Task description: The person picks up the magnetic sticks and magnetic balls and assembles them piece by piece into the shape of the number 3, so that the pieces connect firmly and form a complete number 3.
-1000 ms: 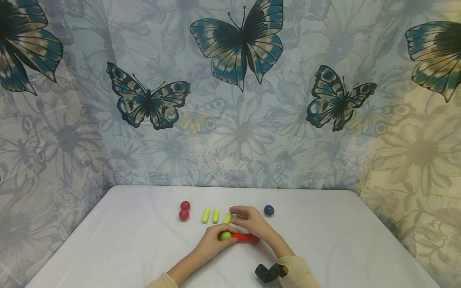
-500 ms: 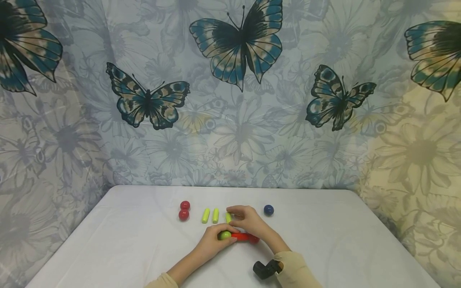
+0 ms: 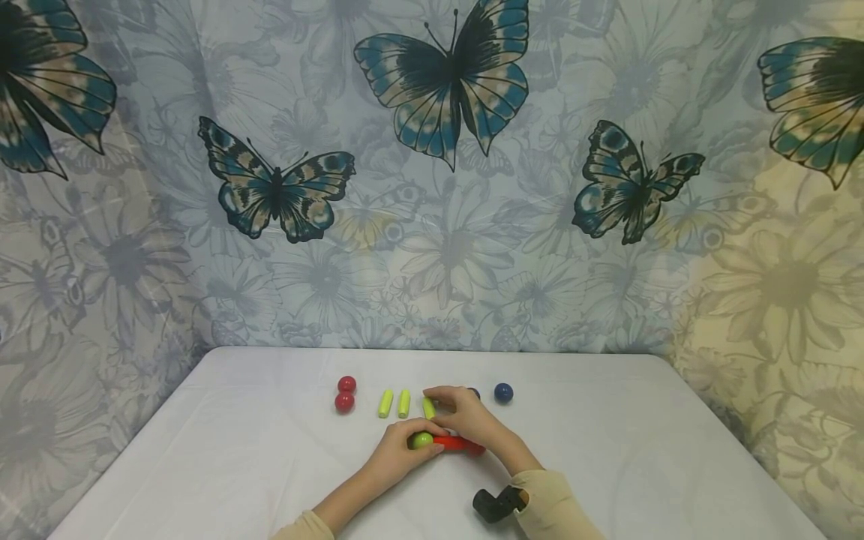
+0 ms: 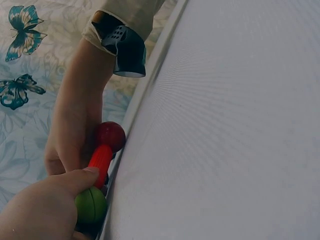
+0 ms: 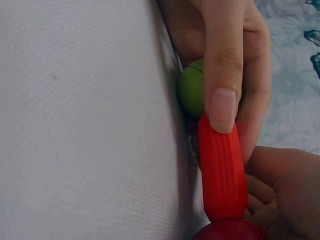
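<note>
My left hand [image 3: 402, 444] grips a joined toy piece in the head view. A green ball [image 3: 421, 440] sits at its left end, a ridged red rod [image 5: 222, 165] in the middle, and a dark red ball [image 4: 110, 136] at the other end. The left thumb [image 5: 223, 107] presses on the rod beside the green ball. Just behind this piece, my right hand [image 3: 470, 415] pinches a short yellow-green rod [image 3: 428, 407] between thumb and fingers. That rod is hidden in both wrist views.
Two more yellow-green rods [image 3: 394, 404] lie left of the right hand. Two red balls [image 3: 346, 394] touch farther left. A blue ball [image 3: 503, 393] lies to the right; another dark blue ball [image 3: 475, 392] peeks out behind the right hand. A white cloth [image 3: 236, 442] covers the table.
My right hand has shifted slightly left, and the yellow-green rod at its fingers now leans the other way. A second dark blue ball shows behind that hand. The left hand stays put.
</note>
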Demonstrator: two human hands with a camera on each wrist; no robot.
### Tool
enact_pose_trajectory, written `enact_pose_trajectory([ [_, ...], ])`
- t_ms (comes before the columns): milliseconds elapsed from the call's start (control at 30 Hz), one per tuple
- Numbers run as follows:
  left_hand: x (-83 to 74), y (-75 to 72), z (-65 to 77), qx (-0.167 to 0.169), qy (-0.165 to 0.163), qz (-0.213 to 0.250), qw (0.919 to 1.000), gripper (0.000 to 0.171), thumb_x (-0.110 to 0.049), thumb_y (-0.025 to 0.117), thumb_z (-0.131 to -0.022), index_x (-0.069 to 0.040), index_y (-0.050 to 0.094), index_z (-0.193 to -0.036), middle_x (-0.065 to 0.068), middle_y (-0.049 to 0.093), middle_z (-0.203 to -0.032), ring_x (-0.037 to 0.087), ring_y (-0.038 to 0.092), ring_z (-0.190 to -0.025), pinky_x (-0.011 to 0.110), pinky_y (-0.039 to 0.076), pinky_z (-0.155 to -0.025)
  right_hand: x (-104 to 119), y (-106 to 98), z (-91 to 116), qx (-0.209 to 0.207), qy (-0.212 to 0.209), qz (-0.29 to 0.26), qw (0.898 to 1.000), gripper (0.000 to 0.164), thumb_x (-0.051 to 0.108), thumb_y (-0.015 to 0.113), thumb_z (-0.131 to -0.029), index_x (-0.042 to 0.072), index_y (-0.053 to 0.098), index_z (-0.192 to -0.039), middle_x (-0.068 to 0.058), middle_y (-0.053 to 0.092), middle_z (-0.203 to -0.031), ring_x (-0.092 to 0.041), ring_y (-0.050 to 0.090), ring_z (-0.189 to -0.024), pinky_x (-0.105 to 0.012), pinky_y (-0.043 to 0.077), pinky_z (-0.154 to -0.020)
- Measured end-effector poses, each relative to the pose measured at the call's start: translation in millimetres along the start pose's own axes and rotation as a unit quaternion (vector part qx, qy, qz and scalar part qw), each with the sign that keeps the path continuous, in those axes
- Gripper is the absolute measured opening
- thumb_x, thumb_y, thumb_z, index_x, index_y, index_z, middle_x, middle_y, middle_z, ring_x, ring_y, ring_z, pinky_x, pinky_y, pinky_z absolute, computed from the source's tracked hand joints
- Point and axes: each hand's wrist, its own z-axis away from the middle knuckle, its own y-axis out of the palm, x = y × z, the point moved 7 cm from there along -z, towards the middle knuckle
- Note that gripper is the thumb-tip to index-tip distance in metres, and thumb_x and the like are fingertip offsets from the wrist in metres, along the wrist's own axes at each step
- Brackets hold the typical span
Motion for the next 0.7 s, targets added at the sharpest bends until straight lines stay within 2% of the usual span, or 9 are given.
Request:
enact_pose_trajectory([
  [333,1.4,0.5,0.4,0.000,-0.006,-0.003,1.0000,0.021,-0.026,0.072,-0.088,-0.026,0.072,-0.109,-0.007,0.071,-0.116,0.005,0.057,-0.115,0.020,0.045,-0.099,-5,-3,2,-0.030,-0.011,-0.039,0.999,0.044,0.009,0.070,-0.088,0.001,0.060,-0.129,-0.016,0.062,-0.132,-0.036,0.056,-0.126,-0.042,0.049,-0.103],
  [533,1.2,0.7,0.4,0.001,-0.002,0.002,1.0000,0.021,-0.023,0.072,-0.088,-0.023,0.072,-0.109,-0.006,0.073,-0.113,0.002,0.059,-0.108,0.018,0.045,-0.093,-10,-13,1,-0.076,-0.021,-0.082,0.993,0.045,0.009,0.071,-0.088,0.001,0.059,-0.130,-0.019,0.060,-0.134,-0.039,0.055,-0.127,-0.043,0.048,-0.104],
  [700,1.4,0.8,0.0,0.001,-0.002,0.008,1.0000,0.020,-0.024,0.072,-0.088,-0.023,0.073,-0.108,-0.005,0.074,-0.109,0.002,0.060,-0.103,0.017,0.045,-0.089,-13,-26,2,-0.120,-0.005,-0.111,0.987,0.045,0.008,0.071,-0.088,0.002,0.059,-0.131,-0.018,0.059,-0.137,-0.038,0.052,-0.130,-0.043,0.046,-0.106],
])
